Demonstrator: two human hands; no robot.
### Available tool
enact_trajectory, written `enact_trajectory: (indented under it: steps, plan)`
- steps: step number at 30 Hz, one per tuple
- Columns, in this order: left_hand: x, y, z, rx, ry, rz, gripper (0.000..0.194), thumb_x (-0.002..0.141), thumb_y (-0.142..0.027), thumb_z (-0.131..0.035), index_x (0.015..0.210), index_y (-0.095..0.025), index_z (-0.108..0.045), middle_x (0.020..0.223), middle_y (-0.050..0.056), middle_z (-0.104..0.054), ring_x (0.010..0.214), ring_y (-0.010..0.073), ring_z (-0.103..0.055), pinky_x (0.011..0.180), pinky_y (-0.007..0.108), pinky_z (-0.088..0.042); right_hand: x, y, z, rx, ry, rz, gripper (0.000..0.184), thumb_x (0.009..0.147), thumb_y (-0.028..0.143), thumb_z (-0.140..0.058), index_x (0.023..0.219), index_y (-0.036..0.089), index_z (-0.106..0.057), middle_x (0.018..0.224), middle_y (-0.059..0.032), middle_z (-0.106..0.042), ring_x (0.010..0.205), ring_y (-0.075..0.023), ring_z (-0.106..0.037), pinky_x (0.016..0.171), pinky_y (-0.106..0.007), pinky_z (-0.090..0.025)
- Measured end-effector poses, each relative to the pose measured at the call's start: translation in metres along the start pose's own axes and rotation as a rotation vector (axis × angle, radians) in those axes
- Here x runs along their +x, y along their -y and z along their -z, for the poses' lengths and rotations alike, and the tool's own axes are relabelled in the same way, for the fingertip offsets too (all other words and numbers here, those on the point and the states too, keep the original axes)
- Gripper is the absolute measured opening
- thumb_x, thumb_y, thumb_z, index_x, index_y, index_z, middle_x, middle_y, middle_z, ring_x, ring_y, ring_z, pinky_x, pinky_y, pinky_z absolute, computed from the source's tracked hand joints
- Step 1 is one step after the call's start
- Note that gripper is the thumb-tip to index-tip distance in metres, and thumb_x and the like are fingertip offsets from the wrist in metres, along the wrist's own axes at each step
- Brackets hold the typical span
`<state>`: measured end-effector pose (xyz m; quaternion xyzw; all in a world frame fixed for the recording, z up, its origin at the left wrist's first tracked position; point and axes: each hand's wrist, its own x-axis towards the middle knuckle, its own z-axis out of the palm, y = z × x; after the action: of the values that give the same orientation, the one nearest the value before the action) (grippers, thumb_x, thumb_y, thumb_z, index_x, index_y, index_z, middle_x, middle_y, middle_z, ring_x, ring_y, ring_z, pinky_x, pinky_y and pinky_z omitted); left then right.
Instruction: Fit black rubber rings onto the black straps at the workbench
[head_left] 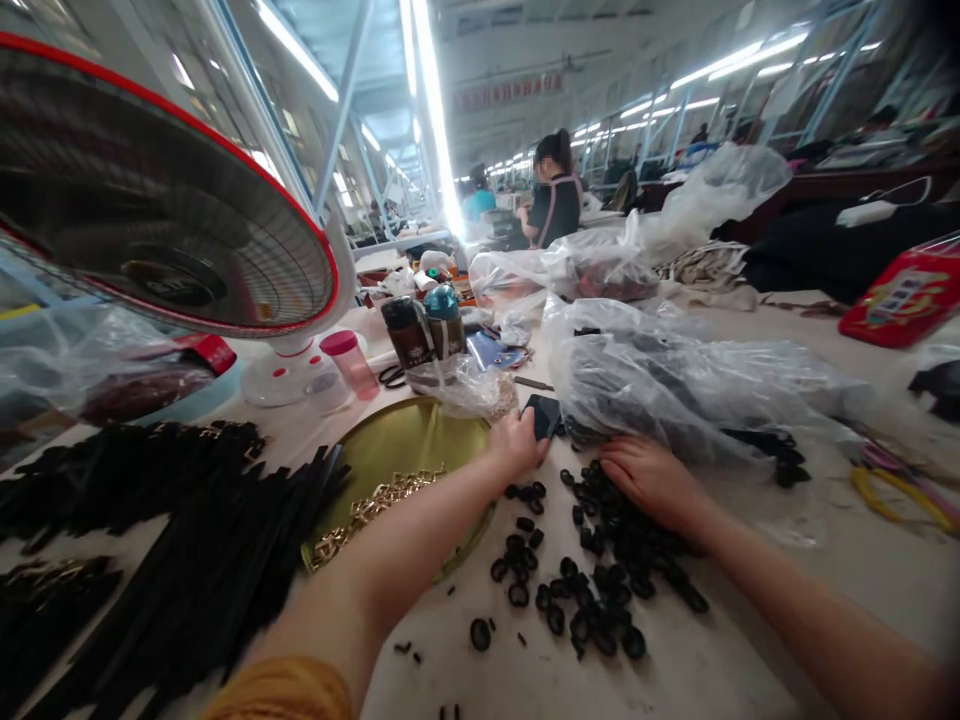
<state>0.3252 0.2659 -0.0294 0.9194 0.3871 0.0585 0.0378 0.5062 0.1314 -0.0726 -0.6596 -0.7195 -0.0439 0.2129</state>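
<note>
Dozens of black rings [592,580] loose on table [712,670], unsorted; no finished pile visible. Right hand [651,478] flat on rings, grip spread. Left hand [516,443] pinching phone [543,414]. Left: black straps [217,560], gold tray [405,445] holding buckles [375,505]. Beyond: plastic bags [675,390], fan [150,200], factory hall, seated person [556,195].

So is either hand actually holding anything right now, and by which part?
The left hand has its grip on the near end of a small dark phone-like object. The right hand rests flat on the black rings; any hold there cannot be told.
</note>
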Motion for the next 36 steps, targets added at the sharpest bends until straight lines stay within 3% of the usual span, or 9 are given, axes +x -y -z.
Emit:
enact_trajectory:
  steps: [6,19,27,32,36]
  plan:
    - [0.038,-0.025,-0.012,0.005,0.039,0.195,0.067,0.071,-0.044,-0.053,0.127,-0.012,-0.035,0.115,0.018,-0.052,0.106,0.0322,-0.050,0.086,0.041,-0.043,-0.013,-0.016,-0.015,0.265,-0.131,-0.209,0.048,0.092,0.043,-0.027,0.096,0.015,-0.066,0.106,-0.0079,-0.064,0.108,-0.0228,-0.053,0.098,-0.041,-0.040]
    - [0.055,-0.027,-0.017,0.040,0.012,0.340,0.064,0.070,-0.052,-0.048,0.120,-0.014,-0.040,0.124,0.017,-0.047,0.114,0.0317,-0.042,0.090,0.045,-0.038,-0.013,-0.016,-0.014,0.347,-0.163,-0.230,0.044,0.090,0.044,-0.032,0.094,0.016,-0.066,0.104,-0.0081,-0.065,0.106,-0.0229,-0.054,0.098,-0.041,-0.040]
    - [0.062,-0.033,-0.024,0.039,0.002,0.374,0.060,0.072,-0.047,-0.048,0.121,-0.014,-0.042,0.126,0.018,-0.045,0.116,0.0335,-0.040,0.092,0.049,-0.035,-0.014,-0.018,-0.014,0.424,-0.188,-0.254,0.043,0.089,0.045,-0.033,0.090,0.019,-0.066,0.102,-0.0081,-0.065,0.104,-0.0230,-0.055,0.096,-0.040,-0.041]
    - [0.035,-0.019,0.004,0.023,0.001,0.215,0.060,0.076,-0.053,-0.046,0.121,-0.014,-0.044,0.121,0.015,-0.051,0.111,0.0300,-0.046,0.092,0.043,-0.039,-0.016,-0.021,-0.015,0.487,-0.200,-0.310,0.040,0.087,0.046,-0.036,0.090,0.020,-0.067,0.104,-0.0076,-0.065,0.105,-0.0230,-0.055,0.096,-0.040,-0.041]
    - [-0.036,0.003,0.040,0.039,-0.077,-0.032,0.053,0.081,-0.042,-0.045,0.128,-0.018,-0.040,0.131,0.007,-0.045,0.119,0.0224,-0.041,0.103,0.035,-0.033,-0.017,-0.022,-0.014,0.527,-0.214,-0.339,0.043,0.084,0.049,-0.036,0.087,0.020,-0.068,0.101,-0.0081,-0.066,0.100,-0.0241,-0.058,0.094,-0.041,-0.044]
